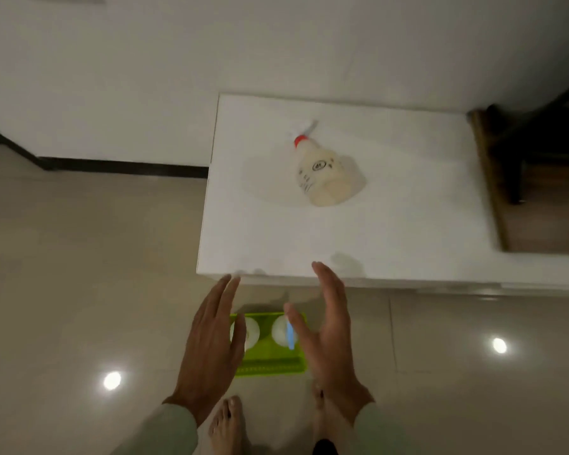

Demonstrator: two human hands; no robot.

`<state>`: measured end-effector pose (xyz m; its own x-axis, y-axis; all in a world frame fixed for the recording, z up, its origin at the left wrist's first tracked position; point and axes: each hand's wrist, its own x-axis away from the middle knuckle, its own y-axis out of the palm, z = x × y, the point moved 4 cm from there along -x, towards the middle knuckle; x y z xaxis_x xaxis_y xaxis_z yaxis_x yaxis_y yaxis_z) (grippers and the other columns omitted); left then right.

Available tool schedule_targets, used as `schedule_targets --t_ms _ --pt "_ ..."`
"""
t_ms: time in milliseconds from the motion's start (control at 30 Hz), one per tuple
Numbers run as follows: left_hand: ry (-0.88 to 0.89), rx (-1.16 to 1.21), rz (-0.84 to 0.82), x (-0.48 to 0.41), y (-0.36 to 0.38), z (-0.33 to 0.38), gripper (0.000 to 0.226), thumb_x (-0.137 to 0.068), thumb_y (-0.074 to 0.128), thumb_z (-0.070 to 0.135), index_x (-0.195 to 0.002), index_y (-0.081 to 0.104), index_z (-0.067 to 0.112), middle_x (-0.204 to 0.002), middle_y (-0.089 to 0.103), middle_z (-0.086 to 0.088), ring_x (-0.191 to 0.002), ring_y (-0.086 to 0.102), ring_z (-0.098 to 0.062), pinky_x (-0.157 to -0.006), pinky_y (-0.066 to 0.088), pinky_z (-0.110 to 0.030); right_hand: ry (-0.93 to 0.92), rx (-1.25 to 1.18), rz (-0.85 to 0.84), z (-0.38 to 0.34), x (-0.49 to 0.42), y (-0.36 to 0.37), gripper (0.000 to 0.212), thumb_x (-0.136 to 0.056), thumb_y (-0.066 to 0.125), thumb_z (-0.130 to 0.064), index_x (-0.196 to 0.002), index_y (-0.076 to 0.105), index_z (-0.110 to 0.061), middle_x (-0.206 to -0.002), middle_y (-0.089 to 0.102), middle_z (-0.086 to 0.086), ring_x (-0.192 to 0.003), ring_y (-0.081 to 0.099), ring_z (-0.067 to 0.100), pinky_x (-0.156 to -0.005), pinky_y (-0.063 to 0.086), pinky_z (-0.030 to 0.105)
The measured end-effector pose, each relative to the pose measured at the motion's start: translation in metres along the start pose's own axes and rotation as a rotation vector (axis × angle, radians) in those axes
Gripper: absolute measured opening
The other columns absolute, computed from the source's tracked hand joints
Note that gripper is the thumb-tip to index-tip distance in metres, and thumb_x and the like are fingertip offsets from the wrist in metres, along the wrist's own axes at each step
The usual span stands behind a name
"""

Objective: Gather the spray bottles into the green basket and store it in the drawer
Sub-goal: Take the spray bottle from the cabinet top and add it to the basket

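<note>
Behind hands, green basket [270, 366] half hidden

Person seen from a head-worn camera. Both forearms wear long, loose sleeves of a pale grey-green fabric, the left sleeve [174, 428] and the right sleeve [375, 428] each ending at the wrist in a plain cuff. The left hand [211, 349] and right hand [329, 339] are bare, with no rings, watch or gloves visible. Both feet are bare: left foot [227, 425], right foot [326, 421]. The picture is slightly blurred, so fabric texture cannot be told.
</note>
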<state>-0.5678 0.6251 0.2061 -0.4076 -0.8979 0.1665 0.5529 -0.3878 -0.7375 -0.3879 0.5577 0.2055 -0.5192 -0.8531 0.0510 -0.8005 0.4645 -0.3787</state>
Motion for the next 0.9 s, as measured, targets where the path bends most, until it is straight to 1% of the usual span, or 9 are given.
schedule_targets --t_ms 67,167,267,400,500,600,700,833,900 --pt "0.045 -0.016 0.027 -0.026 -0.014 0.027 0.057 -0.099 0.046 0.022 -0.151 0.025 0.026 -0.159 0.027 0.005 -0.146 0.027 -0.011 -0.118 0.028 -0.031 -0.009 0.021 0.022 -0.024 -0.036 -0.019 0.069 -0.09 0.072 -0.027 -0.151 0.039 -0.024 -0.155 0.041 -0.008 -0.146 0.037 0.015 -0.117 0.037 0.038" --pt "0.094 -0.041 0.047 -0.072 -0.028 0.062 0.057 -0.1 0.044 0.024 -0.152 0.023 0.024 -0.16 0.025 0.001 -0.147 0.023 -0.013 -0.119 0.023 -0.03 -0.005 0.094 0.055 -0.051 -0.091 -0.041 0.074 -0.088 0.072 -0.041 -0.151 0.036 -0.027 -0.154 0.04 -0.008 -0.143 0.034 0.007 -0.113 0.036 0.029" --pt "0.111 -0.076 0.04 -0.119 -0.032 0.084 0.057 -0.1 0.044 0.025 -0.152 0.022 0.02 -0.161 0.024 -0.004 -0.148 0.022 -0.019 -0.121 0.022 -0.034 -0.002 0.243 0.066 -0.067 -0.149 -0.051 0.079 -0.083 0.073 -0.049 -0.149 0.037 -0.025 -0.15 0.043 -0.004 -0.138 0.037 0.015 -0.112 0.039 0.039" --pt "0.093 -0.101 0.036 -0.175 -0.03 0.099 0.058 -0.1 0.045 0.022 -0.152 0.023 0.016 -0.16 0.025 -0.007 -0.149 0.022 -0.023 -0.122 0.023 -0.041 0.104 0.494 -0.108 -0.069 -0.218 -0.037 0.089 -0.077 0.069 -0.064 -0.148 0.034 -0.025 -0.148 0.044 0.003 -0.137 0.04 0.028 -0.107 0.038 0.047" --pt "0.084 -0.104 0.046 -0.2 -0.027 0.098 0.057 -0.099 0.045 0.02 -0.151 0.023 0.014 -0.159 0.028 -0.008 -0.147 0.025 -0.024 -0.121 0.023 -0.04 0.187 0.646 -0.205 -0.061 -0.254 -0.015 0.083 -0.07 0.068 -0.069 -0.135 0.045 -0.023 -0.133 0.054 0.007 -0.124 0.049 0.035 -0.095 0.037 0.046" --pt "0.062 -0.092 0.044 -0.208 -0.027 0.092 0.056 -0.099 0.046 0.019 -0.151 0.025 0.014 -0.158 0.03 -0.008 -0.146 0.028 -0.025 -0.12 0.026 -0.043 0.238 0.773 -0.247 -0.054 -0.27 -0.002 0.075 -0.064 0.071 -0.067 -0.12 0.055 -0.02 -0.117 0.06 0.006 -0.113 0.054 0.036 -0.089 0.039 0.046" --pt "0.042 -0.096 0.019 -0.202 -0.026 0.084 0.056 -0.099 0.046 0.019 -0.151 0.025 0.014 -0.158 0.03 -0.008 -0.146 0.028 -0.026 -0.12 0.026 -0.044 0.275 0.791 -0.273 -0.048 -0.271 0.006 0.071 -0.06 0.076 -0.06 -0.115 0.056 -0.02 -0.107 0.061 0.005 -0.104 0.057 0.035 -0.081 0.038 0.041" --pt "0.019 -0.092 -0.008 -0.185 -0.03 0.07 0.056 -0.1 0.045 0.02 -0.151 0.025 0.014 -0.159 0.028 -0.008 -0.148 0.025 -0.025 -0.121 0.024 -0.045 0.329 0.72 -0.256 -0.048 -0.26 0.004 0.067 -0.055 0.079 -0.053 -0.111 0.058 -0.021 -0.102 0.063 0.002 -0.095 0.061 0.032 -0.089 0.049 0.043" --pt "0.015 -0.087 -0.014 -0.175 -0.033 0.064 0.055 -0.1 0.045 0.02 -0.151 0.025 0.014 -0.159 0.028 -0.008 -0.148 0.024 -0.025 -0.121 0.024 -0.045 0.373 0.628 -0.23 -0.048 -0.247 -0.002 0.064 -0.053 0.08 -0.05 -0.106 0.057 -0.023 -0.098 0.063 0.0 -0.089 0.062 0.029 -0.082 0.05 0.039"
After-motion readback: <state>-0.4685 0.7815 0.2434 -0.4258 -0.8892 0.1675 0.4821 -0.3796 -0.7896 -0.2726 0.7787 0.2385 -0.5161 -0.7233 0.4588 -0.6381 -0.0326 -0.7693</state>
